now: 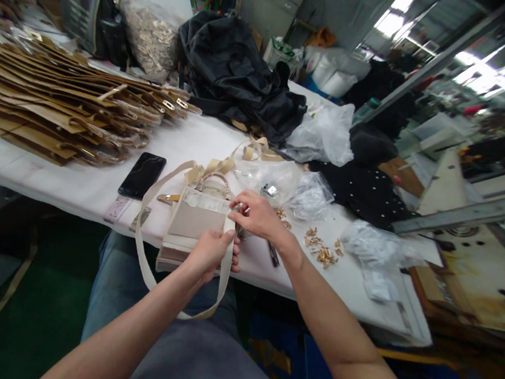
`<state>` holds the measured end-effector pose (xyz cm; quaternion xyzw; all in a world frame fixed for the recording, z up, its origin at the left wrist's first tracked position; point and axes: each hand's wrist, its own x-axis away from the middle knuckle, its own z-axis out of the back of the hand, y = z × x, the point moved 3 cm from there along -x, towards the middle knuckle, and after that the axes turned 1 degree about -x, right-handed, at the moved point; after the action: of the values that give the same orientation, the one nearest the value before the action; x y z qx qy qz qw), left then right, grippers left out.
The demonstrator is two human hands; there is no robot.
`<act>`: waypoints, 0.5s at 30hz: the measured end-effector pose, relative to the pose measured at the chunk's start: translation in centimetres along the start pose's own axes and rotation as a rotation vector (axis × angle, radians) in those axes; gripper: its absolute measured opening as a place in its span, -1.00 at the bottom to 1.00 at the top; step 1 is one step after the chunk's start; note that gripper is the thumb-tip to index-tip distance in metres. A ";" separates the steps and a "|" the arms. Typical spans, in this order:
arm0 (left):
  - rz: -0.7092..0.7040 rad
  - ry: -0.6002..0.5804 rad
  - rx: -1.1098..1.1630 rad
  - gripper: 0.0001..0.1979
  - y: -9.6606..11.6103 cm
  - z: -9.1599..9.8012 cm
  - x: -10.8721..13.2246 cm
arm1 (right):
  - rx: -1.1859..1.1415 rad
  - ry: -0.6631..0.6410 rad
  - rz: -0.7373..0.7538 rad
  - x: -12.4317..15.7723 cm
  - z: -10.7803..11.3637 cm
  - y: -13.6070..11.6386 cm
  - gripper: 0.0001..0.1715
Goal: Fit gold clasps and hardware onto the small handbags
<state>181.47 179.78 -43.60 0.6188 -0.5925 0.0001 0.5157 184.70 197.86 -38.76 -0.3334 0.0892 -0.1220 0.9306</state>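
A small beige handbag [190,224] lies at the near edge of the white table [192,141], its long beige strap [143,250] looping down over my lap. My left hand [211,252] is closed round the bag's right side and the strap. My right hand [255,213] pinches at the bag's top right corner, fingers pressed together on the strap end or its fitting; what exactly they grip is too small to tell. A beaded handle [215,181] sits on top of the bag.
A black phone [142,174] lies left of the bag. Stacked tan bags [50,97] fill the far left. Black fabric [235,76], clear plastic bags [308,195] and gold metal fittings [320,248] lie to the right. A dark tool [272,253] rests beside my right wrist.
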 end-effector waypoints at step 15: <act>-0.131 0.069 -0.127 -0.68 1.1 -1.7 1.3 | -0.038 -0.194 0.007 -3.1 -0.3 2.6 -0.69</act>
<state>182.05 180.21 -41.30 0.6218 -0.5313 -0.0499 0.5732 182.10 200.57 -40.38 -0.3611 0.0021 -0.0843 0.9287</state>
